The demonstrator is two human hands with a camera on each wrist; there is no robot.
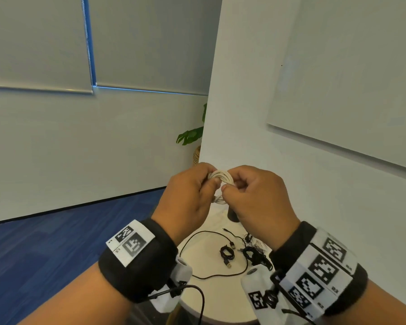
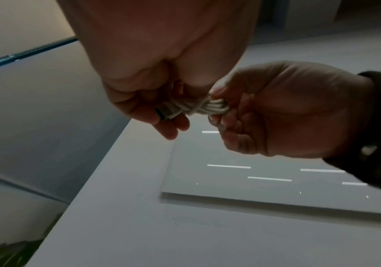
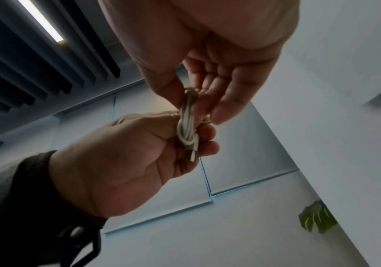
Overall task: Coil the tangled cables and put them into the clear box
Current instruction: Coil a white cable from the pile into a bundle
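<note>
White cord, wound into a small bundle, sits raised in the air between both hands, well above the round table (image 1: 211, 299) below. Going from the left: the left hand (image 1: 185, 198) has its fingers curled round one end of the white cable (image 1: 220, 178), thumb pressing on top, and the wrist views show a plug end poking out by those fingers and a turn of cord wrapped crosswise about the bundle's middle. The right hand (image 1: 256, 198) pinches the other end of the same bundle between thumb and bent fingers, so both grips are closed tight on it with no slack showing. I judge the step in hand to be the finishing of this one coil: cinching the last wrap or tucking the plug so the loops stay put. Down on the table lie a loose black cable (image 1: 192, 242) in a wide open loop, a small black coil (image 1: 226, 252), and farther right a tangle of black cords (image 1: 256, 254). The clear box is not to be seen in any view. Next, to my mind, the tail wants securing without loosening the loops, then the box must be found and the bundle lowered in.
</note>
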